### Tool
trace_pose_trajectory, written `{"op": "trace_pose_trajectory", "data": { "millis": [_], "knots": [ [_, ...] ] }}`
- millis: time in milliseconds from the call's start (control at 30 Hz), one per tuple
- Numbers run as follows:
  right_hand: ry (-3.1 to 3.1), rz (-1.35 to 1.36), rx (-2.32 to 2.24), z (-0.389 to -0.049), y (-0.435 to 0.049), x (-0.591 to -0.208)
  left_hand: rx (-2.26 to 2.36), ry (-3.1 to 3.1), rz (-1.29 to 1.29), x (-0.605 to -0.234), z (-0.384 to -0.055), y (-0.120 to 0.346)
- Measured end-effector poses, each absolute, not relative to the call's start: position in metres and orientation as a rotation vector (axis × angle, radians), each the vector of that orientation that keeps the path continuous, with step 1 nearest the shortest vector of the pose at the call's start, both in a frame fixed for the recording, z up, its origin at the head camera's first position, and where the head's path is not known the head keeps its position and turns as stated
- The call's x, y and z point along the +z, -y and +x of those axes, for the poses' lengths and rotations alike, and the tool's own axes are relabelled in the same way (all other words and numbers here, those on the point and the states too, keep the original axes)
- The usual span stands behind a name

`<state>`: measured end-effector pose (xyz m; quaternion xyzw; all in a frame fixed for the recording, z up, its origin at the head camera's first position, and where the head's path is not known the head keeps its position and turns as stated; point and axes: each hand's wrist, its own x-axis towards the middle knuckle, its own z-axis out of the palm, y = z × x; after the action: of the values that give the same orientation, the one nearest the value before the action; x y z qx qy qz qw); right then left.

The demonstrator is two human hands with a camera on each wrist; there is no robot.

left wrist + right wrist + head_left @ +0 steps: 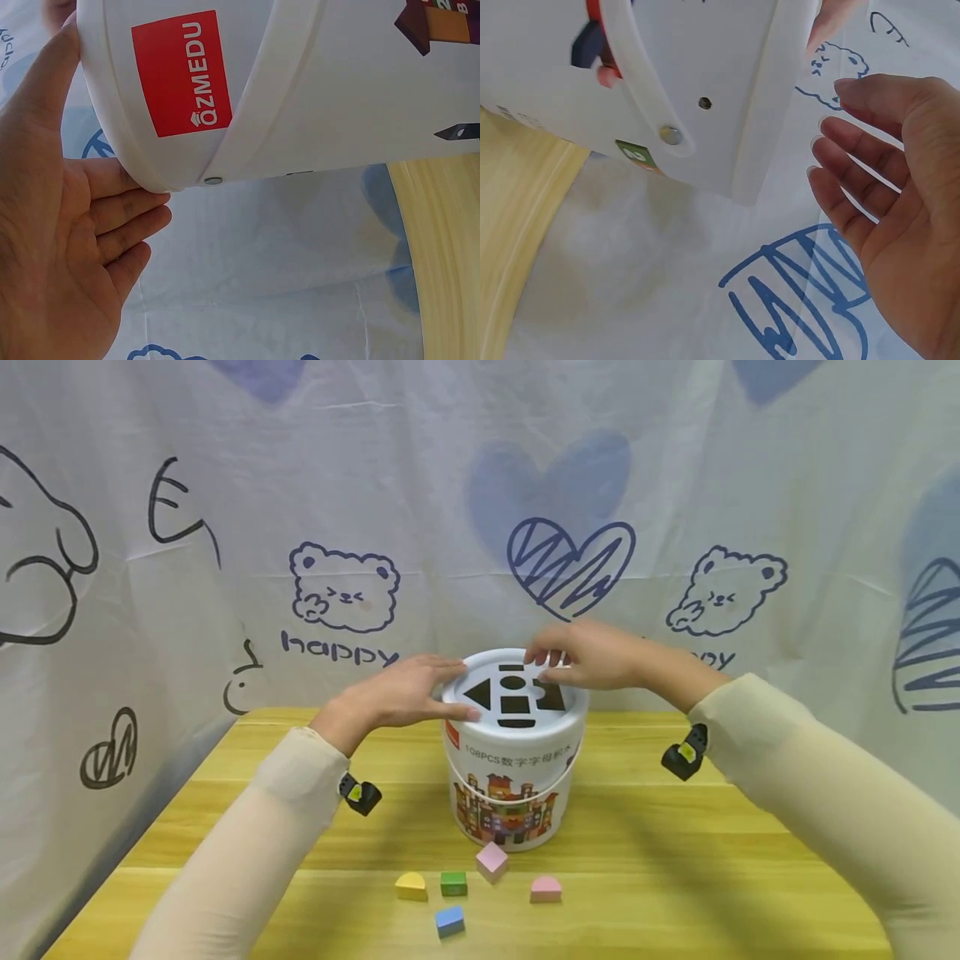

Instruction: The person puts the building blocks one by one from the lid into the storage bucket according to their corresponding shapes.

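Your left hand [401,692], thumb spread from the fingers, touches the bucket [517,758]'s lid [495,686]. Your right hand [596,656] hangs loosely spread above it. Five blocks [453,884] lie on the worktop [352,885].

On the yellow wood-grain table [660,827], around a green block [453,884], are a white bucket [512,764] at one o'clock and a pink cube [492,862] at two. A pink half-round [546,890] lies at three, a blue block [450,922] at six, a yellow half-round [411,887] at nine.
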<state>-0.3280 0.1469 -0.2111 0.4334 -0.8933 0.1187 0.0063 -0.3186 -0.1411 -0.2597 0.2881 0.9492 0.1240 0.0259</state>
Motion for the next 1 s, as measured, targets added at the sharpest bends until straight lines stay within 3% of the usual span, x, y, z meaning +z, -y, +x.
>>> {"op": "trace_pose_trajectory", "data": {
  "millis": [1000],
  "knots": [
    [2.578,1.452,0.43,-0.258,-0.197,-0.244,0.371,-2.922,0.918,-0.26,-0.319,0.142]
  ]
}}
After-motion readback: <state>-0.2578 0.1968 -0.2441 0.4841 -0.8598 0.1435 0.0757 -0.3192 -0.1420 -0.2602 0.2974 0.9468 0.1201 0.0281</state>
